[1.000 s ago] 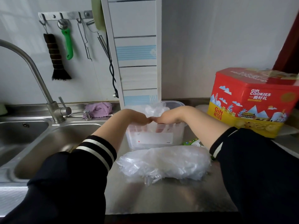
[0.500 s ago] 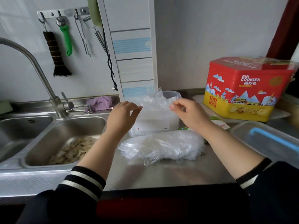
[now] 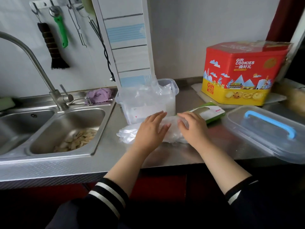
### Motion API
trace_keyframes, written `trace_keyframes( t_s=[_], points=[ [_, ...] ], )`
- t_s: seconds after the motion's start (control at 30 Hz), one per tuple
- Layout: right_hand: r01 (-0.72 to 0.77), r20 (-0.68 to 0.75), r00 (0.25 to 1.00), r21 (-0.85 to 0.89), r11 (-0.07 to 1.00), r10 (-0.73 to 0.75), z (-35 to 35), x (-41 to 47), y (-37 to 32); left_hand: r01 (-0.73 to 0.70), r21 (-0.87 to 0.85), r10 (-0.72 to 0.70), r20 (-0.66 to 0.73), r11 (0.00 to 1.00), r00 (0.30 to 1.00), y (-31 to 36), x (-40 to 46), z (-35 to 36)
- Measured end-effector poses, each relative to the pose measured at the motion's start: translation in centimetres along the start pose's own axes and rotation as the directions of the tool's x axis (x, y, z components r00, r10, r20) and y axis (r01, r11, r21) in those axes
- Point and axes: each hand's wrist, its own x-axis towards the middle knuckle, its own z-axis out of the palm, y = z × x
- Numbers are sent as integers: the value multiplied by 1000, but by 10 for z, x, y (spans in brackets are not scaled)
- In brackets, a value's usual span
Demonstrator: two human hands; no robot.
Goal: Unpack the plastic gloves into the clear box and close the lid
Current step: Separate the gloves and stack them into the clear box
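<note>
Head view: both hands lie flat, fingers straight, left hand [image 3: 151,129] and right hand [image 3: 193,127] pressing the crinkly clear plastic-glove bundle [image 3: 127,133] on the steel counter [image 3: 105,156], just before the lidless clear plastic box [image 3: 166,104], its blue-handled lid [image 3: 264,129] aside.

Bare steel counter [image 3: 102,156] shows along the lower middle of the frame, in front of the pile of plastic gloves [image 3: 130,134], and gives open room up to the near edge. Behind the pile the clear box [image 3: 146,103] stands open-topped, though crumpled plastic rises out of its mouth. At the right the lid [image 3: 267,131] lies flat and takes up the counter there, with the green packet [image 3: 208,113] between it and the box. The cookie tin [image 3: 244,73] blocks the upper right; the sink [image 3: 67,131] drops away at the left
</note>
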Motion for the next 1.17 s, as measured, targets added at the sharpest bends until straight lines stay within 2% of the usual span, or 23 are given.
trace_keyframes(
  t_s=[0.07, 0.13, 0.27, 0.33, 0.53, 0.73, 0.83, 1.03, 1.17],
  points=[
    [-23, 20, 1000, -12, 1000, 23, 0, -1, 0, 112, -31, -110, 63, 993, 992, 2, 4, 7],
    [-25, 25, 999, -7, 1000, 25, 0, -2, -1, 176, 21, -177, 75, 984, 981, 3, 7, 9],
    [-37, 34, 999, 28, 999, 36, -1, -1, -3, 204, 135, -212, 47, 970, 976, 12, 12, 10],
    [-45, 30, 999, 56, 997, 43, -1, -1, -1, 194, 127, -195, -7, 973, 981, 14, 14, 12],
    [-99, 4, 995, 170, 980, 100, 0, 0, 5, 164, -76, -173, -133, 984, 976, 9, 14, 20],
    [-184, 26, 983, 251, 950, 183, -9, 0, 2, 307, -441, -401, -136, 843, 906, 19, 25, -7],
    [-179, 45, 984, 246, 953, 173, -8, 0, 3, 265, -560, -436, -195, 785, 879, 21, 32, -20],
    [-160, 36, 987, 265, 951, 156, -6, 0, 6, 86, -802, -523, -300, 591, 798, 12, 55, -60],
    [-168, 41, 986, 274, 947, 163, -5, 1, 6, -18, -790, -508, -412, 613, 756, -6, 82, -107]
  ],
)
